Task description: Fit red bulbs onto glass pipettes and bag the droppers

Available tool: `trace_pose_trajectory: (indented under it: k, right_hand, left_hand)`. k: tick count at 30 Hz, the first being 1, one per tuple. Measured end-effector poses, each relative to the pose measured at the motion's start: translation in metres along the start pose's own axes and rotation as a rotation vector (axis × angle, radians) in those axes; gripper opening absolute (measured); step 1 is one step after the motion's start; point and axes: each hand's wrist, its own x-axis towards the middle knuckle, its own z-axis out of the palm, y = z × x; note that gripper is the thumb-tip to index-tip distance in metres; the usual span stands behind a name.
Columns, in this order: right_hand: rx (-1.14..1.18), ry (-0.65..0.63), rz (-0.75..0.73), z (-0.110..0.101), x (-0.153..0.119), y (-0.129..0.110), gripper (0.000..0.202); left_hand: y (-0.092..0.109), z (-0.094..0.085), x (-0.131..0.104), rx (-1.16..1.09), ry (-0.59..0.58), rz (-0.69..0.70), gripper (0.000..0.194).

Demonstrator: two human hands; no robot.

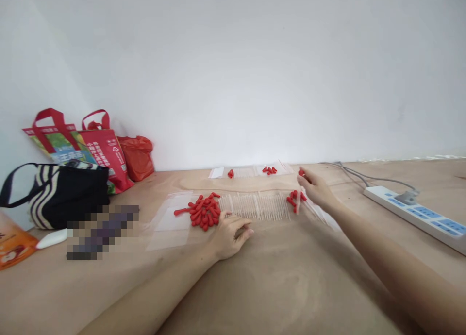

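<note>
My right hand [315,187] is raised at the right end of a row of thin clear tubes [255,206], its fingers pinching a small red rubber bulb [301,172]. Several more bulbs [294,200] lie just below it, by that end of the row. My left hand [233,234] rests at the near left side of the tubes, thumb and fingers apart and loosely curved, with nothing visible in it. Left of its fingertips is a larger heap of red rubber bulbs [204,212]. Under the heap's left side lies a clear plastic bag [174,221].
A second clear bag [251,171] with tubes and a few red bulbs lies by the wall. A white power strip [418,216] with a grey cable is at right. Shopping bags [105,153], a black bag [73,194] and an orange packet [14,245] stand at left.
</note>
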Motion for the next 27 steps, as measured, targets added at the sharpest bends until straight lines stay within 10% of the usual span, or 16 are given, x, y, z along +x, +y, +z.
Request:
trace_pose_trajectory:
  k: [8, 17, 27]
  right_hand:
    - [-0.787, -0.273, 0.231, -0.016, 0.007, 0.047, 0.027]
    - [-0.692, -0.197, 0.247, -0.014, 0.003, 0.044, 0.036]
    - [-0.54, -0.471, 0.289, -0.002, -0.007, 0.01, 0.038]
  left_hand:
    - [-0.001, 0.002, 0.0, 0.04, -0.013, 0.02, 0.013]
    - [-0.001, 0.002, -0.001, 0.034, -0.007, 0.035, 0.013]
    - [0.0, 0.002, -0.001, 0.015, -0.013, 0.016, 0.013]
